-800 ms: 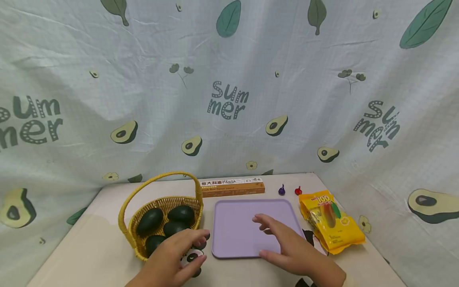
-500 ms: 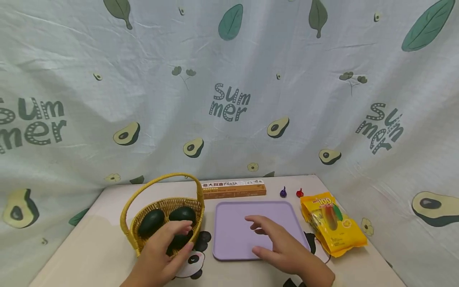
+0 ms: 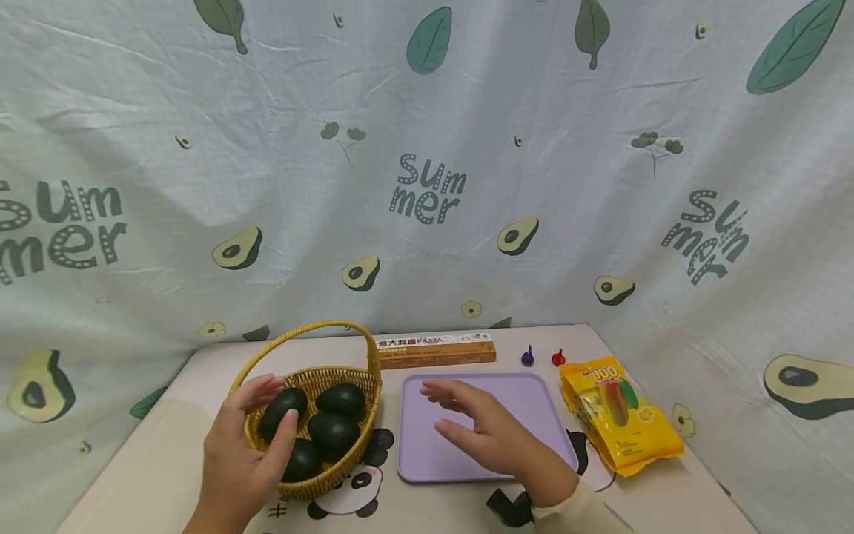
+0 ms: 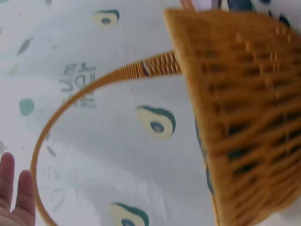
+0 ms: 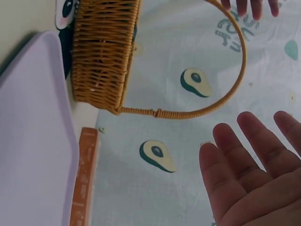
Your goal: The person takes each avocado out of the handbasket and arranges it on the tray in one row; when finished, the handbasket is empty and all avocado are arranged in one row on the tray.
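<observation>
A yellow wicker basket (image 3: 322, 484) with a tall hoop handle (image 3: 319, 325) stands at the left. Several dark green, egg-shaped fruits that look like avocados (image 3: 341, 400) lie inside it. My left hand (image 3: 242, 449) hovers at the basket's left side, thumb and fingers spread, nothing held. In the left wrist view its fingers (image 4: 23, 195) show beside the handle. Over the lilac tray (image 3: 416, 460) I hold my right hand (image 3: 483, 426) with loosely extended fingers, holding nothing. The right wrist view shows its palm (image 5: 263, 197), with the basket (image 5: 104, 54) beyond.
Behind the tray lies a long pasta box (image 3: 437, 351). Two small foil-wrapped candies, one purple (image 3: 528, 357) and one red (image 3: 558, 357), sit at the back right. A yellow mango snack bag (image 3: 620, 415) lies right of the tray. A printed curtain (image 3: 427, 259) surrounds the table.
My left hand has moved left, from in front of the basket to its left side, uncovering the fruits. My right hand has shifted left over the tray. The basket stays in place.
</observation>
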A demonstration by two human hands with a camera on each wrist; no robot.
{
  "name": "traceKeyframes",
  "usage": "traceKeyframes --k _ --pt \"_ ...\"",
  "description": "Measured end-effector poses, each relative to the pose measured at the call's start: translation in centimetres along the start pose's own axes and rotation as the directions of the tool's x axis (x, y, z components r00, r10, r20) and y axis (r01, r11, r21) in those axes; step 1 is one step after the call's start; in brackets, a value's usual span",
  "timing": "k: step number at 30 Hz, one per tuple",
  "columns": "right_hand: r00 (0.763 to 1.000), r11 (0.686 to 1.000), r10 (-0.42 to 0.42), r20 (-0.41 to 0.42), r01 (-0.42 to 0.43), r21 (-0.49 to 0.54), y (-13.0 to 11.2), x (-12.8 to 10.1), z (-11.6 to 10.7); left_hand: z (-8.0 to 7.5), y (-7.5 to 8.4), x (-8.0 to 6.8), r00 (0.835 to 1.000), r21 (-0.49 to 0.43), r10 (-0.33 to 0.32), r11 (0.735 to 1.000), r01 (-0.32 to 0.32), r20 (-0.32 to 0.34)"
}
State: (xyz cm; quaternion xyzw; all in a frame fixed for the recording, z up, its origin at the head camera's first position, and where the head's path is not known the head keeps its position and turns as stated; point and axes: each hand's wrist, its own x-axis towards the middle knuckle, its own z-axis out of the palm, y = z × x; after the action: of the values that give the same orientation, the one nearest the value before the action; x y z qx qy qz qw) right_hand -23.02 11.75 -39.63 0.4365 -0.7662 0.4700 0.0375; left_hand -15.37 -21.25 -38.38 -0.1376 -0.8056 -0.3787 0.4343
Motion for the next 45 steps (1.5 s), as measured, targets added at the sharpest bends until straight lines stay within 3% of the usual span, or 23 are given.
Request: traceKeyframes --k 6,10,14,17,24,34,40,45 --pt "0.998 0.997 0.055 -0.007 -0.054 0.050 0.5 2.1 0.8 -0.9 -0.7 0.3 0.993 0.039 -0.046 0.998 0.051 -0.108" --pt "0.997 0.996 0.073 -0.002 -0.073 0.052 1.1 3.5 1.4 -1.2 -1.5 0.5 0.990 0.063 -0.033 0.997 0.042 -0.140" --pt "0.994 0.992 0.106 0.011 -0.107 0.070 1.5 4.8 2.0 -1.5 -2.2 0.5 0.993 0.109 0.002 0.994 0.011 -0.119" --pt "0.994 0.991 0.108 0.025 -0.110 0.077 1.6 5.6 2.4 -1.8 -2.6 0.4 0.995 0.145 -0.016 0.989 0.031 -0.098" --pt "0.988 0.986 0.143 0.065 -0.148 0.076 1.9 7.2 3.1 -2.2 -3.4 0.5 0.985 0.170 -0.152 0.972 0.163 -0.075" --pt "0.970 0.981 0.185 0.155 -0.192 0.028 2.4 9.5 4.2 -2.4 -4.3 0.1 0.943 0.152 -0.328 0.931 0.332 -0.054" --pt "0.945 0.976 0.217 0.245 -0.214 -0.040 2.2 10.9 4.8 -2.4 -5.1 -0.3 0.942 0.156 -0.333 0.929 0.334 -0.032" --pt "0.935 0.971 0.236 0.266 -0.219 -0.094 2.7 11.9 5.5 -2.5 -5.5 -0.5 0.945 0.201 -0.328 0.925 0.323 -0.008"
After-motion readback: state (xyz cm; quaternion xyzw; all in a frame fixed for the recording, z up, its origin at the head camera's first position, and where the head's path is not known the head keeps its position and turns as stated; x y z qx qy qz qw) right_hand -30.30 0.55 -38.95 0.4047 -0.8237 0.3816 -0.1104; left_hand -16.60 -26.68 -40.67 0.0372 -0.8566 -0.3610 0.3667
